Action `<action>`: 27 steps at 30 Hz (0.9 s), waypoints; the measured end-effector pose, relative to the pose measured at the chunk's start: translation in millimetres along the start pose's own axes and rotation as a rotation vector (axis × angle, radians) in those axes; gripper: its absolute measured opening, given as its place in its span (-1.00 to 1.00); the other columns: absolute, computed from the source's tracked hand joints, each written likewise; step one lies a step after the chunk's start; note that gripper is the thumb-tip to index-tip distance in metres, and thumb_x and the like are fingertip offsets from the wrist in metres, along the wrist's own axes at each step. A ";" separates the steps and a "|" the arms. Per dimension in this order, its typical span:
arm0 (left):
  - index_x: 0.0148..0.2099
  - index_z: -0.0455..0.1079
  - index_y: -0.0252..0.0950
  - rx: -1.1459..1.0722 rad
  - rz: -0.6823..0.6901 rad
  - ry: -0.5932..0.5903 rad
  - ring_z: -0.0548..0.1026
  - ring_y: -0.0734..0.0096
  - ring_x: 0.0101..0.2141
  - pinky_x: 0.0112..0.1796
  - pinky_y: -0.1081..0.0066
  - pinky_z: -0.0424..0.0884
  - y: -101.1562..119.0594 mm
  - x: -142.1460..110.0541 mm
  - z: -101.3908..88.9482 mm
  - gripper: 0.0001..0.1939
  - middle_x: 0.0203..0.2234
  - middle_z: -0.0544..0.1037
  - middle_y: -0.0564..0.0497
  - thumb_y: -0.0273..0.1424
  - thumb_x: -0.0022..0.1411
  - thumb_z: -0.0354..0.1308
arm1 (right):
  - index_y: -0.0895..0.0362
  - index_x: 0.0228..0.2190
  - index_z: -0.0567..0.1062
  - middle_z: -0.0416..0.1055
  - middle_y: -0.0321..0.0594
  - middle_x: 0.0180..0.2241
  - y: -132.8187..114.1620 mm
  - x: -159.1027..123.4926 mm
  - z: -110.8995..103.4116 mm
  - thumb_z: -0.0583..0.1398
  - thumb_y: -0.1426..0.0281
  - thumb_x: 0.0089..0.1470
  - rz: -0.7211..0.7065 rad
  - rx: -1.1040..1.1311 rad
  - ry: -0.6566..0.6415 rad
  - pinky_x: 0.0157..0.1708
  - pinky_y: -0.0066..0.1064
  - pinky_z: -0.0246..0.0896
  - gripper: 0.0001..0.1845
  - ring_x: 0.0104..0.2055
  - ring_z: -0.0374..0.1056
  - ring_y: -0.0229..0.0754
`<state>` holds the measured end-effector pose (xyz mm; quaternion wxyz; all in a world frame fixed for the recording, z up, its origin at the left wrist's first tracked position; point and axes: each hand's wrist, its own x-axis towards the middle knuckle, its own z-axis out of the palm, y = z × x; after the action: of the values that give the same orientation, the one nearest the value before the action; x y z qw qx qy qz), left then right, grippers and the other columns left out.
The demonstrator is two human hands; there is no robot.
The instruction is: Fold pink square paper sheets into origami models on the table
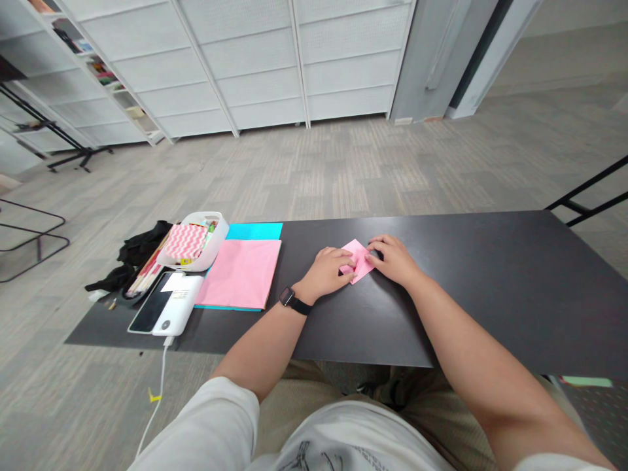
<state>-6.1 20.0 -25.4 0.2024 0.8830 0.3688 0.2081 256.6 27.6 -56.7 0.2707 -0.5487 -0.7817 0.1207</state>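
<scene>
A small folded piece of pink paper [357,252] lies on the dark table, turned so that one corner points away from me. My left hand [324,273], with a black watch on its wrist, holds the paper's left side, fingers on top and thumb at the near edge. At the right corner, my right hand [394,260] grips the paper between thumb and fingers. A raised fold shows between the two hands. The fingertips partly cover the paper, so its exact folded shape is hard to make out.
Left of my hands lies a stack of pink sheets [243,275] over blue sheets [255,231]. Beyond it are a white basket [218,237], a phone [151,311], a white power bank [179,304] with a cable [159,386], and black cloth [142,245]. The table [490,275] extends right.
</scene>
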 end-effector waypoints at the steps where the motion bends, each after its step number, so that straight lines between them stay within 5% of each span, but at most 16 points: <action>1: -0.08 0.63 -0.08 0.001 0.001 0.000 0.51 0.19 0.12 0.29 0.11 0.28 -0.1 0.2 -0.1 -0.87 0.14 0.62 0.07 -0.25 0.36 0.30 | -0.03 -0.17 0.65 0.51 -0.09 0.03 0.4 0.1 0.1 0.25 0.24 0.25 -0.001 0.001 0.000 0.23 0.11 0.24 -0.81 0.14 0.42 0.11; 27: -0.05 0.62 -0.09 0.007 -0.004 -0.011 0.51 0.18 0.13 0.30 0.10 0.27 4.1 0.2 -1.0 -0.81 0.13 0.63 0.06 -0.17 0.35 0.35 | -0.03 -0.17 0.65 0.51 -0.09 0.03 -3.7 0.0 0.9 0.24 0.25 0.26 0.025 -0.027 -0.001 0.23 0.10 0.24 -0.82 0.15 0.42 0.12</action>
<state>-4.2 17.7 -22.4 0.2018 0.8841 0.3701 0.2014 253.2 26.2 -55.6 0.2615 -0.5621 -0.7764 0.1136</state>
